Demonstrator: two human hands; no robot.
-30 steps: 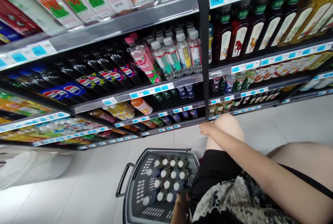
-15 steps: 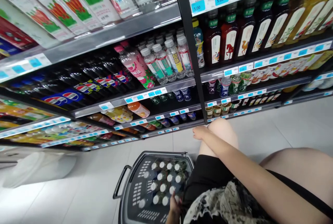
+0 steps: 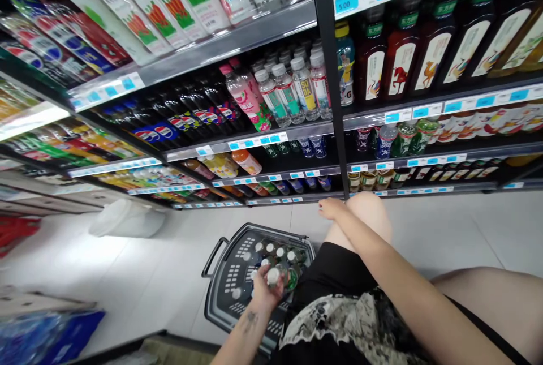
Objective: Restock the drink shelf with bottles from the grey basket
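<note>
My left hand is closed around a white-capped bottle with green on its label. The bottle is tilted, cap toward me, over the grey plastic shopping basket. Several more white-capped bottles stand upright in the basket, some hidden by my hand and the held bottle. My right hand hangs past my raised knee, its forearm resting along my thigh. Its fingers are loosely bent and slightly apart, with nothing seen in them; the shelf's bottom edge lies just beyond.
Drink shelves run across the front, holding cola bottles, soda water bottles and dark tea bottles. A whitish bin stands on the floor at left. Blue-wrapped packs lie at lower left, and a dark edge crosses the bottom.
My left hand has moved up and left over the basket and now grips a bottle, raised among the others. The view has swung left; my right hand stays by the knee.
</note>
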